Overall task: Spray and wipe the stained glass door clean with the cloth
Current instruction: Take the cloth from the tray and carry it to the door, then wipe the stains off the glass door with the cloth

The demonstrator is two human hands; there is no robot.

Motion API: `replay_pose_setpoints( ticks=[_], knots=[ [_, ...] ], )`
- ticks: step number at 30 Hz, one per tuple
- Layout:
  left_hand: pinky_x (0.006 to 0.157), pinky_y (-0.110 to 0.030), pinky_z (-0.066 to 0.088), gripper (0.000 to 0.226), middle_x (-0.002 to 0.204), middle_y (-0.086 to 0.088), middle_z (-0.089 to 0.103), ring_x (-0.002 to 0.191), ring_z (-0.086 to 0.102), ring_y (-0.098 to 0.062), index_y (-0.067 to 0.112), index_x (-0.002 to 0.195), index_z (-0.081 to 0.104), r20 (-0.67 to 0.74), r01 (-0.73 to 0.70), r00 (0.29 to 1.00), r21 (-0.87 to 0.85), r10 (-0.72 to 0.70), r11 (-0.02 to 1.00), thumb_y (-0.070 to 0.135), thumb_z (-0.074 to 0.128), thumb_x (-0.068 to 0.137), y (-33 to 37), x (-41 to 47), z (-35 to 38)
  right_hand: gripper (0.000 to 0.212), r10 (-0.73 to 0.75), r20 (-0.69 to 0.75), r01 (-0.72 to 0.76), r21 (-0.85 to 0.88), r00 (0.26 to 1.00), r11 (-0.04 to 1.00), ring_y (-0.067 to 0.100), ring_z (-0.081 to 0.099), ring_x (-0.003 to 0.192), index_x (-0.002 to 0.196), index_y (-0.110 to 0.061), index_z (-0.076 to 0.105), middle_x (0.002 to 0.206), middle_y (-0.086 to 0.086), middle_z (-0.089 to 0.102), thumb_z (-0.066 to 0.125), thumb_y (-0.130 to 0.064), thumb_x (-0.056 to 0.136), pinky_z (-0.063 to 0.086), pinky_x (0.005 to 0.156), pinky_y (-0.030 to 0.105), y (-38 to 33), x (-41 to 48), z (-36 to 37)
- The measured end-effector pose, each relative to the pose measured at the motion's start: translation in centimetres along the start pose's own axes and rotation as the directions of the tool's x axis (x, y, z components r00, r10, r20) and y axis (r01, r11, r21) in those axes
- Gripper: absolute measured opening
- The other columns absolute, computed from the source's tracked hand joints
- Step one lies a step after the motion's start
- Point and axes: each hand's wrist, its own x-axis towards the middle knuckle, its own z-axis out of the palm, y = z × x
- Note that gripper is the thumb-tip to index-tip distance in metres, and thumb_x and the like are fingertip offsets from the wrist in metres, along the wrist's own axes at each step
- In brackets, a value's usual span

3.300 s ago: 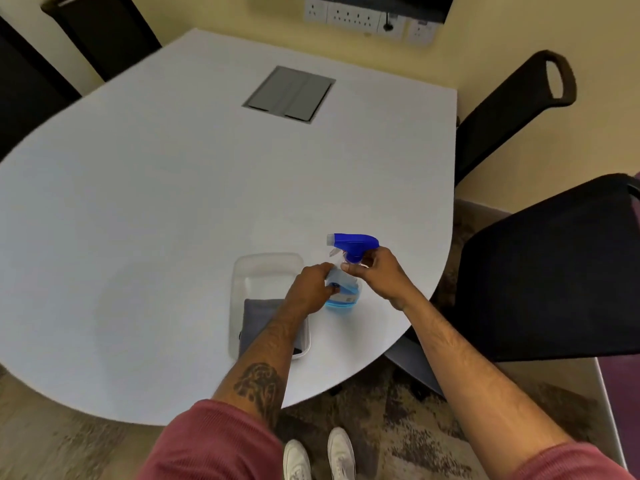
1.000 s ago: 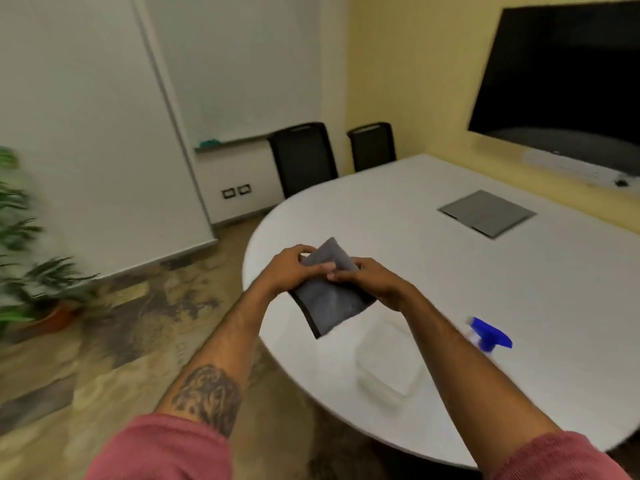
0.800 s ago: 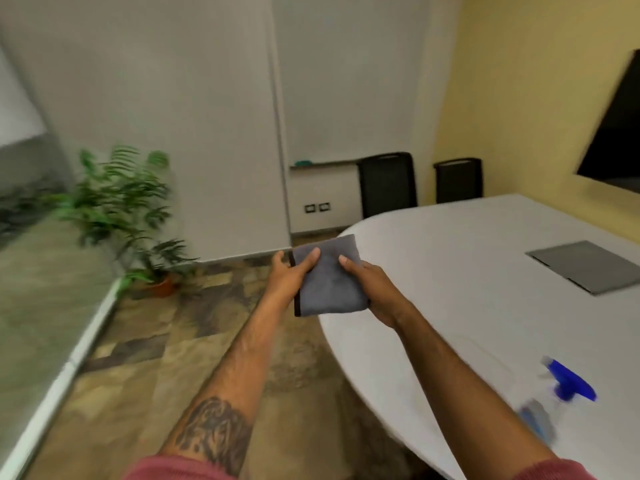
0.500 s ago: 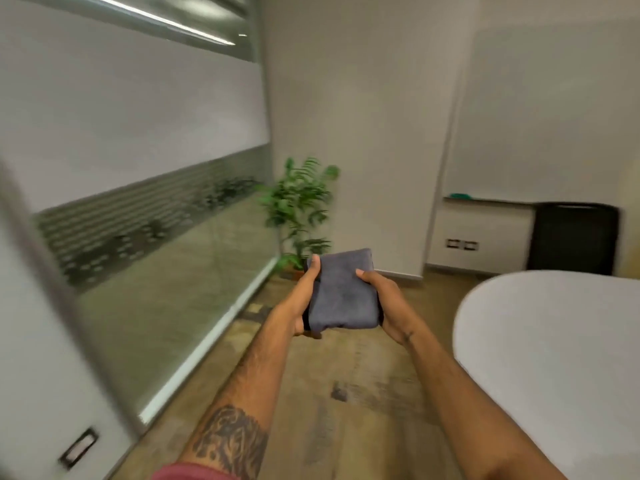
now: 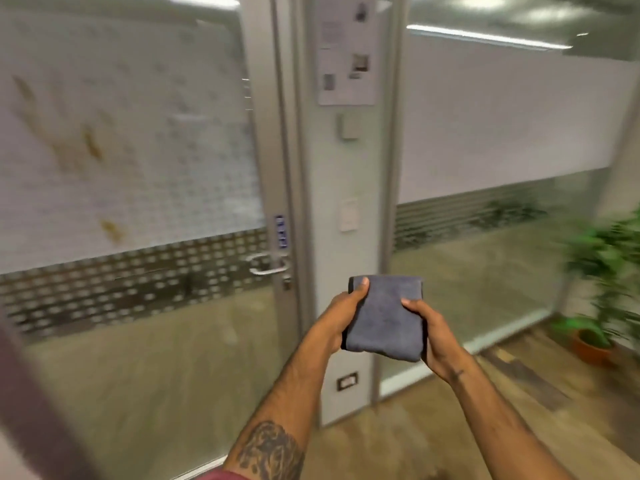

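I hold a folded grey cloth (image 5: 384, 318) in front of me with both hands. My left hand (image 5: 341, 318) grips its left edge, thumb on top, and my right hand (image 5: 427, 332) grips its right edge. The glass door (image 5: 131, 174) fills the left half of the view, frosted across its upper part. Brown streaky stains (image 5: 91, 147) mark the frosted glass at the far left, with another stain (image 5: 110, 230) lower down. The door's metal handle (image 5: 266, 266) is left of the cloth and farther away. The spray bottle is out of view.
A grey pillar (image 5: 346, 202) with a posted paper (image 5: 346, 53) and switches stands right of the door. A glass wall (image 5: 502, 133) runs to the right, with a potted plant (image 5: 602, 296) on the floor at far right. The view is motion-blurred.
The view has swung left from the table and spray bottle to the glass door. The cloth, lifted out of the tray earlier, stays held in both hands.
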Motion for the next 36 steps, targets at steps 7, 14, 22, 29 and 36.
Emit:
replay_pose_setpoints(
  ticks=[7, 14, 22, 29, 36],
  knots=[
    [0.089, -0.039, 0.062, 0.050, 0.115, -0.006, 0.078, 0.106, 0.075, -0.023, 0.016, 0.128, 0.067, -0.230, -0.157, 0.965, -0.137, 0.123, 0.978, 0.054, 0.052, 0.099, 0.9, -1.8, -17.6, 0.047, 0.088, 0.354, -0.137, 0.117, 0.931, 0.984, 0.032, 0.071, 0.108, 0.113, -0.013, 0.076, 0.123, 0.017, 0.071, 0.072, -0.045, 0.078, 0.061, 0.075, 0.038, 5.0, 6.7, 16.6],
    [0.089, -0.038, 0.062, 0.044, 0.120, -0.009, 0.075, 0.108, 0.074, -0.023, 0.013, 0.132, 0.060, -0.464, -0.315, 0.854, -0.103, 0.234, 0.944, 0.044, 0.053, 0.102, 2.4, -2.8, -28.6, 0.049, 0.122, 0.565, -0.307, 0.245, 0.816, 0.920, 0.038, 0.067, 0.114, 0.123, -0.006, 0.069, 0.131, 0.022, 0.065, 0.065, -0.037, 0.086, 0.060, 0.082, 0.048, 9.4, 11.8, 28.9],
    [0.089, -0.040, 0.061, 0.044, 0.113, -0.007, 0.078, 0.103, 0.076, -0.023, 0.013, 0.123, 0.068, -0.640, -0.357, 0.716, 0.010, 0.280, 0.934, 0.048, 0.052, 0.101, 5.2, -1.1, -37.2, 0.046, 0.168, 0.656, -0.399, 0.220, 0.736, 0.890, 0.036, 0.070, 0.108, 0.121, -0.002, 0.070, 0.126, 0.023, 0.068, 0.064, -0.031, 0.085, 0.061, 0.081, 0.046, 10.6, 18.3, 38.1],
    [0.076, -0.029, 0.061, 0.038, 0.100, 0.002, 0.081, 0.092, 0.077, -0.014, 0.020, 0.109, 0.074, -0.716, -0.336, 0.628, 0.101, 0.303, 0.936, 0.051, 0.054, 0.099, 6.0, 0.9, -43.4, 0.048, 0.195, 0.649, -0.433, 0.228, 0.735, 0.872, 0.035, 0.069, 0.110, 0.122, -0.004, 0.070, 0.128, 0.021, 0.067, 0.067, -0.033, 0.084, 0.059, 0.086, 0.046, 12.6, 21.9, 43.4],
    [0.088, -0.028, 0.054, 0.027, 0.113, 0.006, 0.070, 0.107, 0.066, -0.013, 0.025, 0.115, 0.066, -0.686, -0.219, 0.567, 0.407, 0.455, 0.887, 0.046, 0.055, 0.101, 5.5, 1.8, -52.1, 0.052, 0.146, 0.528, -0.358, 0.326, 0.836, 0.875, 0.033, 0.072, 0.103, 0.121, -0.004, 0.071, 0.121, 0.019, 0.071, 0.072, -0.034, 0.078, 0.061, 0.082, 0.043, 16.5, 24.7, 47.0]
  ],
)
